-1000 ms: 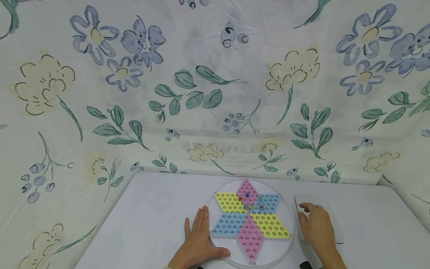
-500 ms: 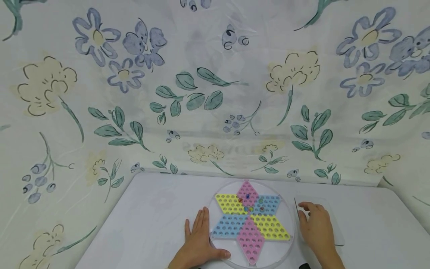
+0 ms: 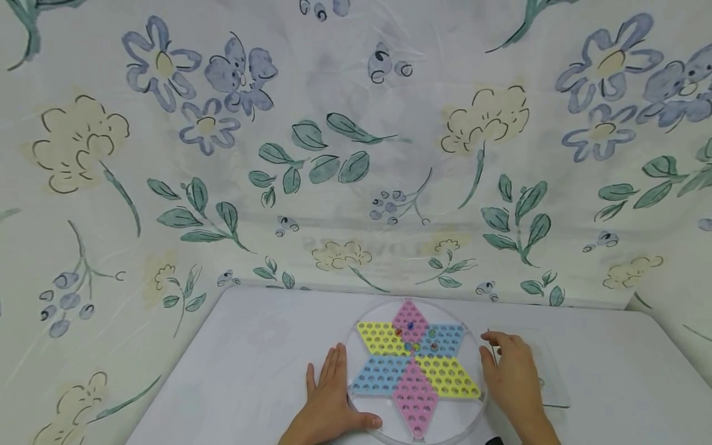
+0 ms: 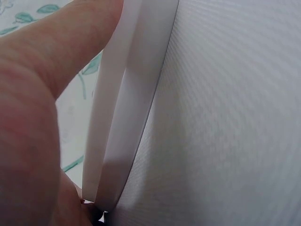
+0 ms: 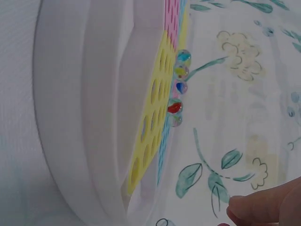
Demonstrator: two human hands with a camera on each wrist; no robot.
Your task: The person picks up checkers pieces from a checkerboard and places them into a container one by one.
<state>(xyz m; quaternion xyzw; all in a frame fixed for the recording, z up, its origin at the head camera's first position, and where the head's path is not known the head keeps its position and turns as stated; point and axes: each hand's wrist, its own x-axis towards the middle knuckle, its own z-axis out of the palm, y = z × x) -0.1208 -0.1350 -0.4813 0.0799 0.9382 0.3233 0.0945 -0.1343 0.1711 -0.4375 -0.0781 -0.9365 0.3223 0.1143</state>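
Note:
A round Chinese checkers board (image 3: 384,420) with a pink, yellow and blue star lies flat on the table. Several glass marbles (image 3: 410,326) sit in its far holes; the right wrist view shows them as a row of marbles (image 5: 181,71) above the surface. My left hand (image 3: 328,398) rests against the board's left side, fingers straight, thumb over the rim. In the left wrist view the thumb (image 4: 61,42) touches the white rim (image 4: 127,94). By the board's right edge, my right hand (image 3: 514,377) has thumb and index finger curled towards each other, at a reddish marble (image 5: 223,224) mostly cut off by the frame.
A clear shallow tray (image 3: 553,371) lies on the white table (image 3: 250,346) right of the board, partly behind my right hand. Floral cloth (image 3: 334,216) covers the wall behind the table.
My right hand has moved left from over the clear tray to the board's right edge. The left hand keeps its place on the board, and the marbles there look unchanged.

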